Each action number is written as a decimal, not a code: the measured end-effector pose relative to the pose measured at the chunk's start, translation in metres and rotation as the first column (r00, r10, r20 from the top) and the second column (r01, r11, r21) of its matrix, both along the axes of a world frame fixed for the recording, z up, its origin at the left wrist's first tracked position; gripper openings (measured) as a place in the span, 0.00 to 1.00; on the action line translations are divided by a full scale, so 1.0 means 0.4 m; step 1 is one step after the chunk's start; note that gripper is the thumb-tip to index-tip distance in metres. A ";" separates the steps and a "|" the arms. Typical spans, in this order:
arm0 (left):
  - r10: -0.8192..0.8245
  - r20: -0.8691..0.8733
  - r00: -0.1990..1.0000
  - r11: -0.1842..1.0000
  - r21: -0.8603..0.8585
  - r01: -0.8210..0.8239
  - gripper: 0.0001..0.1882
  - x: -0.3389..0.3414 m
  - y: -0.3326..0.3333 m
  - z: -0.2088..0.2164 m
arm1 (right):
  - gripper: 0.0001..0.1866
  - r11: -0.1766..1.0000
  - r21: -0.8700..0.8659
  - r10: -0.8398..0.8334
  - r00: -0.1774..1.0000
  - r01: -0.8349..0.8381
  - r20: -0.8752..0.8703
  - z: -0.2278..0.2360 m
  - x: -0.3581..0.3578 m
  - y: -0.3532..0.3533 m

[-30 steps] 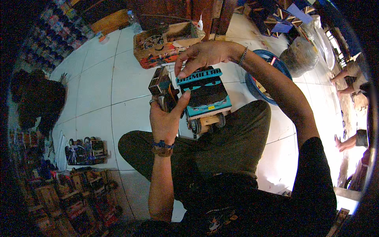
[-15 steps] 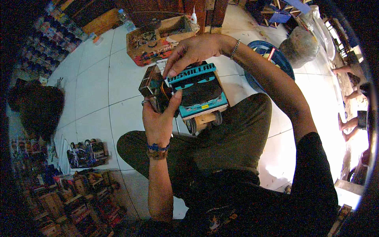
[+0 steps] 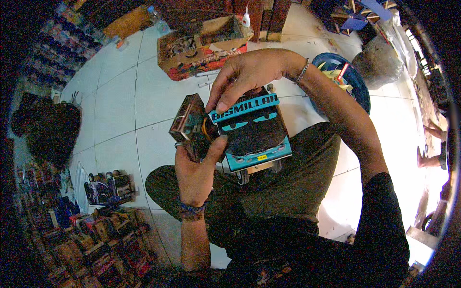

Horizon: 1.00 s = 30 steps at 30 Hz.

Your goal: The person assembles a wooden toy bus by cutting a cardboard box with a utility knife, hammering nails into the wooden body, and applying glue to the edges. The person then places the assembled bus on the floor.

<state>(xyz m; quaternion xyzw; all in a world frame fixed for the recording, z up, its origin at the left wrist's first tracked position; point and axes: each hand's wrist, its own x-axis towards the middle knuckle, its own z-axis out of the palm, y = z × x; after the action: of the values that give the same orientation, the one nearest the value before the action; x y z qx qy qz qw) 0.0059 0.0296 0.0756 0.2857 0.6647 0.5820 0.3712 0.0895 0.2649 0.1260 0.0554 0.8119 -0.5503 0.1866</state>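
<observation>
I hold a handmade toy truck (image 3: 252,132) above my lap: a teal and black cab front with a lettered teal strip on top, wooden underside and small dark wheels. My left hand (image 3: 197,168) grips its left side, thumb pressed on the cab edge, next to a brown printed side panel (image 3: 187,122). My right hand (image 3: 249,74) reaches over from the right and pinches the top of the cab at the lettered strip. I sit cross-legged in dark trousers on a white tiled floor (image 3: 120,105).
A cardboard box (image 3: 201,45) of parts stands on the floor ahead. A blue basin (image 3: 357,81) with scraps lies to the right, beside a grey sack (image 3: 379,65). Several finished toy trucks (image 3: 103,187) crowd the lower left. Another person's legs show at the far right edge.
The truck has come closer to me and lower, its front now tilted more toward the camera. Both hands kept their hold; my right fingers slid along the top strip.
</observation>
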 end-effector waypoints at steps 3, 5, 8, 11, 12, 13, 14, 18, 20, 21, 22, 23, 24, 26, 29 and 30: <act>0.049 0.091 0.995 0.999 0.000 -0.049 0.17 -0.011 -0.013 0.007 | 0.21 0.997 -0.065 -0.032 0.999 0.032 -0.004 -0.012 0.005 0.001; 0.082 0.146 0.986 0.995 -0.068 -0.073 0.18 -0.029 -0.022 0.007 | 0.21 0.994 -0.097 -0.055 0.998 0.054 -0.008 -0.023 0.002 -0.007; 0.097 0.313 0.945 0.995 -0.033 -0.091 0.18 -0.048 -0.049 0.003 | 0.22 0.997 -0.055 -0.050 0.998 0.048 -0.038 -0.020 0.003 -0.003; 0.121 0.325 0.938 0.993 -0.051 -0.110 0.20 -0.058 -0.086 -0.001 | 0.25 0.995 -0.100 0.021 0.999 -0.025 -0.037 -0.001 -0.015 0.012; 0.138 0.334 0.932 0.990 -0.046 -0.130 0.20 -0.055 -0.101 -0.002 | 0.25 0.995 -0.083 0.044 0.998 -0.047 -0.039 0.005 -0.011 0.014; 0.119 0.360 0.925 0.993 -0.032 -0.115 0.20 -0.055 -0.110 -0.005 | 0.25 0.996 -0.063 0.066 0.997 -0.069 -0.042 0.013 -0.008 0.023; 0.100 0.384 0.918 0.995 -0.014 -0.103 0.20 -0.058 -0.119 -0.008 | 0.25 0.995 -0.040 0.090 0.995 -0.092 -0.046 0.021 -0.006 0.026; 0.071 0.540 0.839 0.986 0.086 -0.139 0.21 -0.048 -0.153 -0.021 | 0.27 0.999 -0.037 -0.009 0.998 0.007 -0.057 0.005 -0.005 0.007; 0.093 0.530 0.843 0.986 0.068 -0.152 0.20 -0.037 -0.174 -0.023 | 0.28 0.999 0.032 -0.034 0.999 0.035 -0.017 0.007 -0.003 0.004; 0.106 0.523 0.846 0.985 0.061 -0.161 0.20 -0.034 -0.183 -0.023 | 0.28 0.996 0.068 -0.049 0.999 0.049 -0.001 0.011 -0.002 0.005; 0.102 0.511 0.853 0.988 0.050 -0.148 0.20 -0.032 -0.191 -0.021 | 0.28 0.998 0.053 -0.036 0.999 0.036 -0.015 0.010 -0.005 0.003; 0.100 0.498 0.861 0.990 0.039 -0.138 0.20 -0.032 -0.198 -0.019 | 0.28 0.999 0.038 -0.020 0.999 0.021 -0.030 0.009 -0.009 0.001; 0.124 0.494 0.860 0.988 0.019 -0.153 0.20 -0.031 -0.204 -0.017 | 0.28 1.000 0.024 -0.002 0.999 0.003 -0.046 0.010 -0.013 0.000; 0.125 0.530 0.838 0.983 0.046 -0.176 0.20 -0.028 -0.212 -0.015 | 0.28 0.995 0.099 -0.022 1.000 0.021 0.001 0.018 -0.010 0.003; 0.118 0.554 0.824 0.978 0.080 -0.194 0.19 -0.021 -0.222 -0.012 | 0.29 0.991 0.135 -0.027 0.999 0.021 0.043 0.022 -0.011 0.004; 0.072 0.572 0.817 0.973 0.140 -0.183 0.19 -0.020 -0.224 -0.011 | 0.29 0.991 0.134 -0.026 0.998 0.019 0.053 0.022 -0.010 0.004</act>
<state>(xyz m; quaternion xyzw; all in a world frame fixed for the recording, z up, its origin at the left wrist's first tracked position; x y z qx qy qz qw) -0.0020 -0.0600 0.0711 0.0900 0.4851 0.7242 0.4818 0.0854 0.2665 0.1349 0.0921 0.8408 -0.4951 0.1984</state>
